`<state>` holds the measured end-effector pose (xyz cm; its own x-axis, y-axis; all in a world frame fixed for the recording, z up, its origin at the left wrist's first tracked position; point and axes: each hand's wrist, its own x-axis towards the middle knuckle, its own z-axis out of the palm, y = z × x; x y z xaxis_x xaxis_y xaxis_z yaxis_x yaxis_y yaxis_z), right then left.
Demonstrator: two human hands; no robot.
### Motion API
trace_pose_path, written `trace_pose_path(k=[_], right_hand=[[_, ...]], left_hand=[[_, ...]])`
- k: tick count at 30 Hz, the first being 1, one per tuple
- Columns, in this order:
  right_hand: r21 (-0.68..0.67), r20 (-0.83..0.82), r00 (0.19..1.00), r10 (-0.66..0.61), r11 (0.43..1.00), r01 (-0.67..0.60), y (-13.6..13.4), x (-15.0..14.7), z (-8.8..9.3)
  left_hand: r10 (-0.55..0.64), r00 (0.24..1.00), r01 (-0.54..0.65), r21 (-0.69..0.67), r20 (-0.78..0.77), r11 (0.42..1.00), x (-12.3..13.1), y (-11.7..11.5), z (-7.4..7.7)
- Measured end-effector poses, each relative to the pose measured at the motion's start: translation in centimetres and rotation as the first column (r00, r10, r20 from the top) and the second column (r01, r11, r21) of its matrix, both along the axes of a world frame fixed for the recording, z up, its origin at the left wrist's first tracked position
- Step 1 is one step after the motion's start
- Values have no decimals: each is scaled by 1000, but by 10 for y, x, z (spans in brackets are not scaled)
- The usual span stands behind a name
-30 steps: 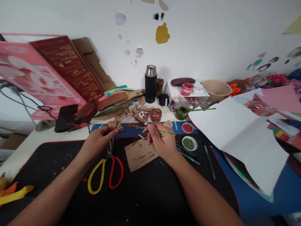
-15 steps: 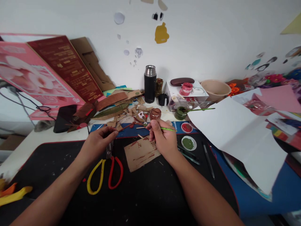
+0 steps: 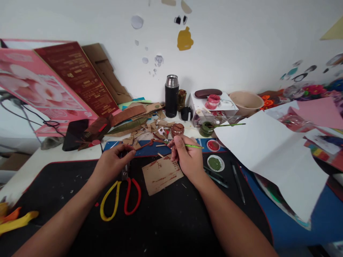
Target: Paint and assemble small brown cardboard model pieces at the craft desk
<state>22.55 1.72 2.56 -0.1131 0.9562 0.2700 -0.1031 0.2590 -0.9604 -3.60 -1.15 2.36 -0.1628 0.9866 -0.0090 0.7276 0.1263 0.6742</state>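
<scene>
My right hand [image 3: 188,157] is closed around a paintbrush [image 3: 195,146] with a green handle; its bristle end is hidden behind the fingers. Between the fingertips of my left hand [image 3: 115,160] is the end of a thin reddish-brown strip [image 3: 144,145], which stretches toward my right hand. Under the hands lies a piece of cardboard [image 3: 162,175] smeared with brown paint. Scissors [image 3: 125,178] with one yellow and one red handle rest just below my left hand, their blades partly covered. An open jar of brown paint [image 3: 177,130] stands behind my right hand.
Lids with green paint [image 3: 214,163] and red paint [image 3: 213,145] lie right of my right hand, near pens [image 3: 238,182]. Behind are a green paint jar [image 3: 206,129], a black thermos [image 3: 172,96] and cardboard scraps [image 3: 150,130]. White paper [image 3: 268,142] covers the right side.
The brush handle's tip has moved very slightly to the right. Both hands keep their grips, and the whole view has shifted a little.
</scene>
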Motion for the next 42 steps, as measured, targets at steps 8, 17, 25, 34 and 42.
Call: trace_pose_path(k=[8, 17, 25, 34, 42], right_hand=[[-29, -44, 999, -10, 1000, 9, 1, 0, 0], [-69, -78, 996, -32, 997, 26, 2, 2, 2], [-23, -6, 1000, -7, 1000, 7, 0, 1, -1], [2, 3, 1000, -3, 1000, 3, 2, 3, -2], [14, 32, 999, -6, 1000, 5, 1, 4, 0]], left_hand=[[-23, 999, 26, 62, -47, 998, 3, -3, 0], [-134, 983, 143, 61, -126, 988, -2, -8, 12], [-423, 792, 501, 73, -441, 862, -4, -16, 32], [-534, 722, 594, -1, -440, 804, 15, -24, 35], [-558, 753, 603, 28, -349, 797, 47, -9, 32]])
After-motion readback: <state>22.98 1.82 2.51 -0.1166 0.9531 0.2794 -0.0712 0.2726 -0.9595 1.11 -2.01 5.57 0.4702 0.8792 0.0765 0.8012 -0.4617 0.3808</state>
